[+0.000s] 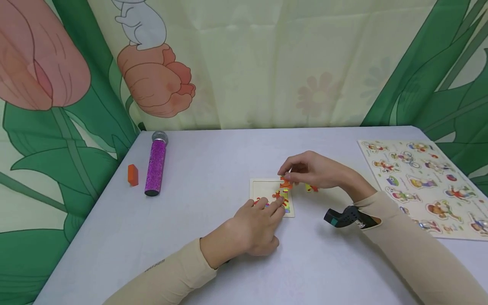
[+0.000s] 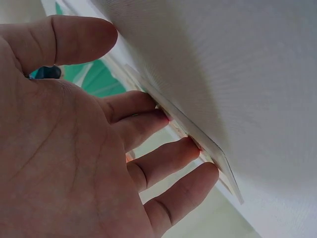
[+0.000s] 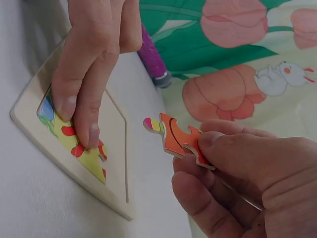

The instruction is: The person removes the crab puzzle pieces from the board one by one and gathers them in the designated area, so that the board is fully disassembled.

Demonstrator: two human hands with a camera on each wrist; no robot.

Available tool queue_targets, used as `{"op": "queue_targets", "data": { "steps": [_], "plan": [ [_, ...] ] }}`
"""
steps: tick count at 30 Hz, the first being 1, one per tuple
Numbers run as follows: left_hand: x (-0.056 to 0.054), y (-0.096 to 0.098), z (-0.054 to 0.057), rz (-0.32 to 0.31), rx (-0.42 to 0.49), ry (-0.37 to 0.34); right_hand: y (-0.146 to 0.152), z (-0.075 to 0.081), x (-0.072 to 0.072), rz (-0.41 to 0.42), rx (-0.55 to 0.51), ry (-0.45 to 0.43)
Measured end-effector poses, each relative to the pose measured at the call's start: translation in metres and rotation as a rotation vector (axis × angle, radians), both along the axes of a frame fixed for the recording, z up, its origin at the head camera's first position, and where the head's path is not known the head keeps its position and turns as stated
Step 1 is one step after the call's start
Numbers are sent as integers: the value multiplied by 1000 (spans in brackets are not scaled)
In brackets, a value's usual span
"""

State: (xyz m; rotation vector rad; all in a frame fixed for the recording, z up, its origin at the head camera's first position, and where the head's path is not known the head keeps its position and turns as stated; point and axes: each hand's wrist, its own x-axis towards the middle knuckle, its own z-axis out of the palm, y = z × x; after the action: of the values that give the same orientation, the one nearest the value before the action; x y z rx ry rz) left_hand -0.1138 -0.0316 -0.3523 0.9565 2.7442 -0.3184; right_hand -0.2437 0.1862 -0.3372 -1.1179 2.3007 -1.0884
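Note:
A small wooden puzzle tray lies on the table, with joined yellow and red pieces along one side of its recess. The fingertips of my left hand press on those pieces, fingers extended and palm off the table, as the left wrist view shows. Between thumb and fingers, my right hand pinches an orange jigsaw puzzle piece with a yellow and pink tab. It is held just above the tray's far right corner. Partly behind the right hand lies another yellow and red puzzle piece.
A purple glittery microphone and a small orange block are at the table's left. On the right lies a large board with cartoon figures. A black wrist camera is strapped to the right wrist. Printed curtain hangs behind.

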Motion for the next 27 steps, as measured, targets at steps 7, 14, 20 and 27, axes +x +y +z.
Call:
{"op": "queue_targets", "data": {
  "steps": [7,14,20,27],
  "plan": [
    [1,0,0,-4,-8,9,13,-2,1,-5,11,43],
    [2,0,0,0,10,-5,32,-5,4,-17,17,109],
    [2,0,1,-5,10,1,48,-5,8,-37,-14,98],
    [2,0,1,-7,4,7,66,-6,13,-70,-8,102]
  ]
}}
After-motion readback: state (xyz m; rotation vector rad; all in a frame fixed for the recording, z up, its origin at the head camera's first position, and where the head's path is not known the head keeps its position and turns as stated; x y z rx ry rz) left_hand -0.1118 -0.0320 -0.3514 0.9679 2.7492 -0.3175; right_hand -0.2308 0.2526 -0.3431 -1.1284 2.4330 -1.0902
